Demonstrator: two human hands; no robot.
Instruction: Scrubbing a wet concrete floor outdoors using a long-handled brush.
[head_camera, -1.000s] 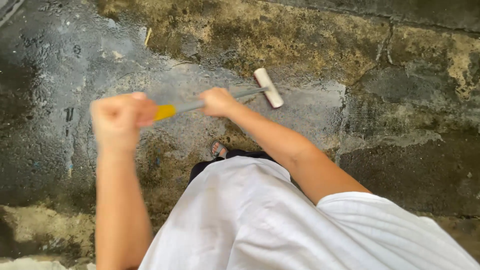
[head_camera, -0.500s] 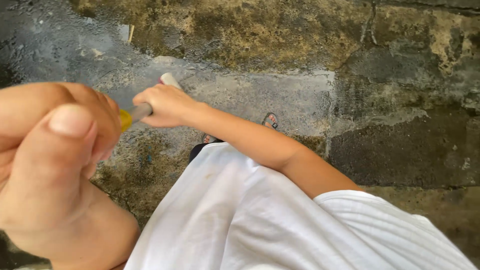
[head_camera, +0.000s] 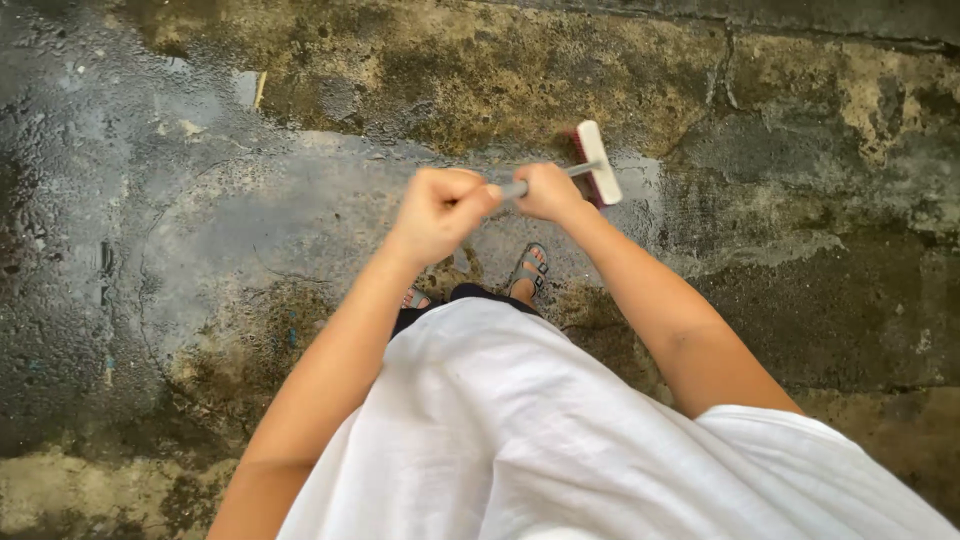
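Scrubbing brush (head_camera: 596, 163), a pale head with reddish bristles on a grey pole, sits on the wet concrete floor (head_camera: 200, 230) at about one o'clock from the person's sandalled feet (head_camera: 528, 266). Left hand (head_camera: 440, 208) is fisted around the pole's near end; right hand (head_camera: 548, 190) grips it just behind the head. Slipping looks the likeliest trouble: the floor is slick with water and mossy staining, and a hard push could carry weight forward over open sandals.

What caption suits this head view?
Both hands, left hand and right hand, grip a brush over wet concrete floor.
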